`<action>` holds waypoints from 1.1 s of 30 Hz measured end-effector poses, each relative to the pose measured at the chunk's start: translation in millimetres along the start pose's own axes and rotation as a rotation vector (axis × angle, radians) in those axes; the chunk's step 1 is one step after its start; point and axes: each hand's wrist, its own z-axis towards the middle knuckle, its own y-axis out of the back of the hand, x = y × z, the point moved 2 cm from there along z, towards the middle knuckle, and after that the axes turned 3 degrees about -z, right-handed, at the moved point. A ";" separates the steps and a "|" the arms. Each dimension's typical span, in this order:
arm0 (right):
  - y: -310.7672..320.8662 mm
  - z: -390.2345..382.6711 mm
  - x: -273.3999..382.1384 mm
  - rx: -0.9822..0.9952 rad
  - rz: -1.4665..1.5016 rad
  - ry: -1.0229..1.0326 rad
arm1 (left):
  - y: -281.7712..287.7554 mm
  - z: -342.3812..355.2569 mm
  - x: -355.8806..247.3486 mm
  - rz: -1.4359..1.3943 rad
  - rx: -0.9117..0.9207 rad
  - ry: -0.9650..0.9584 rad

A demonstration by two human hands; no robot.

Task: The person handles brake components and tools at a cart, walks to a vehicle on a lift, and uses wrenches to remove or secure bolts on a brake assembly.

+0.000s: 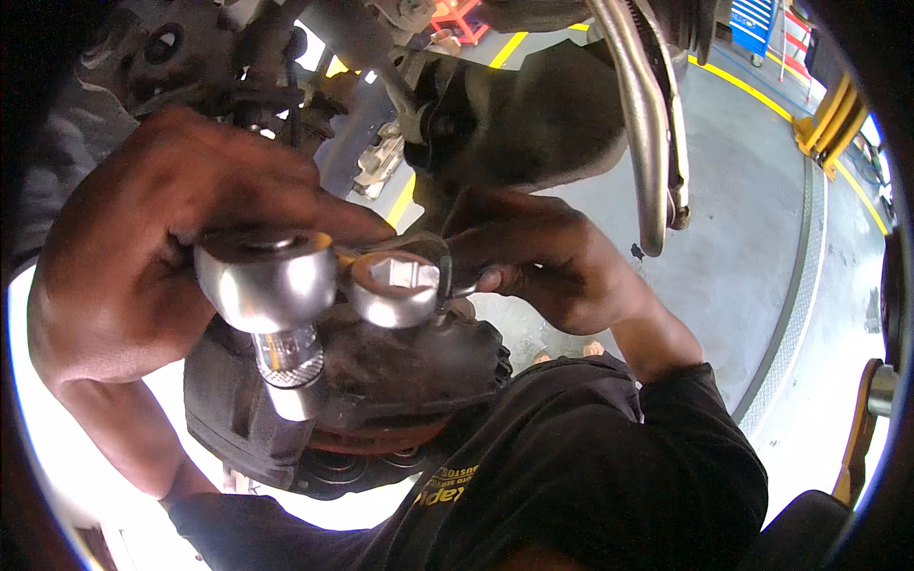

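My left hand [143, 238] is closed round a silver ratchet [271, 281], its head facing up and a short socket with a knurled ring [288, 373] pointing down from it. Right beside the ratchet head is the ring end of a silver box-end wrench [395, 288], and through its hole I see a bright hex shape. My right hand [547, 257] pinches at the wrench's ring end from the right, thumb on a thin shiny part. Its other fingertips are hidden behind the metal. The handles of both tools are mostly covered by my left hand.
Dark suspension parts [257, 76] fill the upper left. Below the tools sits a bulky brake part [381, 381]. A tool like locking pliers [645, 124] hangs at the upper right, near a dark curved cover [533, 114]. Yellow lift parts [828, 124] stand on the grey floor [733, 190].
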 end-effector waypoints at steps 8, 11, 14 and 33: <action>-19.6 -0.8 -19.9 -0.018 0.152 0.063 | -14.2 0.1 10.1 -0.149 -0.079 -0.087; -22.0 -3.8 -0.3 -0.049 0.101 -0.081 | -13.7 -1.8 7.2 -0.158 -0.044 -0.038; -22.2 -5.3 9.3 -0.067 0.068 -0.025 | -18.1 -4.1 2.8 -0.132 -0.092 -0.072; 5.2 -80.5 75.8 -0.196 -0.421 -0.231 | -26.0 -13.1 1.9 0.043 -0.030 -0.029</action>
